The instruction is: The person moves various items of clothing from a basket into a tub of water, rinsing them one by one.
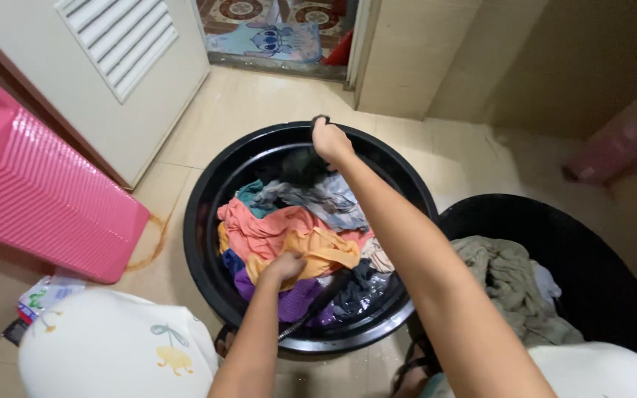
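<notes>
Both forearms reach down into the black tub [208, 243] heaped with wet clothes [296, 243], left hand [285, 265] clenched in the orange garment [318, 250], right hand [331, 141] gripping dark cloth at the far rim, so most laundry seems unmoved, few pieces lying in the second tub [613, 295]

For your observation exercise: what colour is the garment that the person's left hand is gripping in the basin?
Orange-yellow garment, under the left hand, seen best in the head view.
</notes>
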